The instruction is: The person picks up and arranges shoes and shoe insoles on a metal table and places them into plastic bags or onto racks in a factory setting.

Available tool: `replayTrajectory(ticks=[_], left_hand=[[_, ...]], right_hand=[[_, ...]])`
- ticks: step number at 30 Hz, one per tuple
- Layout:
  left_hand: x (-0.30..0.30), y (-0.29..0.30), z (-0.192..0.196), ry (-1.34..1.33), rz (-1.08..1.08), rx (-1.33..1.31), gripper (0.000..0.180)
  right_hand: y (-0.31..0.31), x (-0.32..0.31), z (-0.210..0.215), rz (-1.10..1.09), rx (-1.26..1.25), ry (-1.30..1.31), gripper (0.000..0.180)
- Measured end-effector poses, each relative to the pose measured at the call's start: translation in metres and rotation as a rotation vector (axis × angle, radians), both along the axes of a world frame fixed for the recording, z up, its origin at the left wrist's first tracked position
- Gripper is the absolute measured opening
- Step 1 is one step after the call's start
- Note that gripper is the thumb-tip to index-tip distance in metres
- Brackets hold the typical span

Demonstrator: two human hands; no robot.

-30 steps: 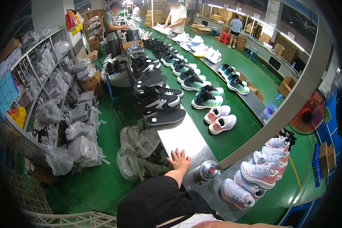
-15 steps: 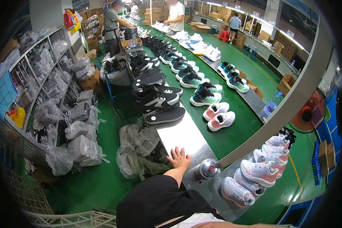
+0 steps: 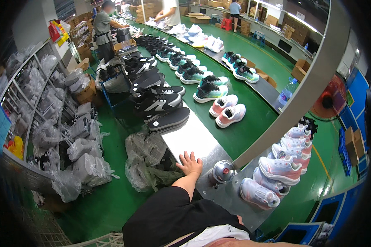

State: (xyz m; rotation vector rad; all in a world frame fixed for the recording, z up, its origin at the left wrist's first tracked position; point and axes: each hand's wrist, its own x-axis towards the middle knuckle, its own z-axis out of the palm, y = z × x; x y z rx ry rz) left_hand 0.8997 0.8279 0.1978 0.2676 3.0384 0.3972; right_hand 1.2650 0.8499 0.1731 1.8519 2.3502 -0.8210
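Observation:
My left hand [image 3: 189, 164] lies flat with fingers spread on the bare metal tabletop [image 3: 198, 138], holding nothing. Just to its right stands a round metal pot [image 3: 224, 172] with a red spot on its lid. Beyond the hand, dark insoles [image 3: 169, 120] are stacked on the metal, with black-and-grey sneakers [image 3: 158, 103] behind them. A pair of white-and-pink sneakers [image 3: 231, 115] sits on the green conveyor belt [image 3: 231, 140]. More pale pink-and-white sneakers [image 3: 259, 193] are piled right of the pot. My right hand is out of sight; only bare skin shows along the bottom edge.
Teal sneakers [image 3: 212, 90] line the belt. A grey metal post [image 3: 292, 86] slants across the right side, with a fan [image 3: 327, 101] beyond. Plastic-bagged shoe parts [image 3: 86, 168] fill the left rack. Clear bags [image 3: 146, 160] hang beside the table. Co-workers stand farther along the line.
The view has turned slightly, so the shoes along the line appear farther left and higher. My left hand stays spread on the metal tabletop.

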Motion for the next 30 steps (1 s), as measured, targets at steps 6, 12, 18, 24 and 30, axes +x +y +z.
replayTrajectory(ticks=[6, 12, 18, 24, 30], left_hand=[[0.000, -0.001, 0.000, 0.012, 0.008, -0.026, 0.051], [0.000, 0.003, 0.003, -0.027, 0.004, -0.043, 0.051], [0.000, 0.002, 0.006, -0.066, 0.005, -0.073, 0.053], [-0.001, -0.008, 0.005, -0.056, 0.026, -0.058, 0.053], [0.002, 0.007, 0.005, -0.035, -0.026, -0.036, 0.053]], right_hand=[[0.000, 0.014, -0.003, 0.068, -0.048, 0.283, 0.018], [0.007, 0.015, -0.001, 0.055, -0.112, 0.198, 0.019], [0.005, 0.012, 0.016, 0.094, -0.123, 0.221, 0.021], [0.004, 0.021, -0.015, 0.078, -0.092, 0.185, 0.020], [0.001, 0.009, 0.032, 0.140, -0.111, 0.194, 0.022]])
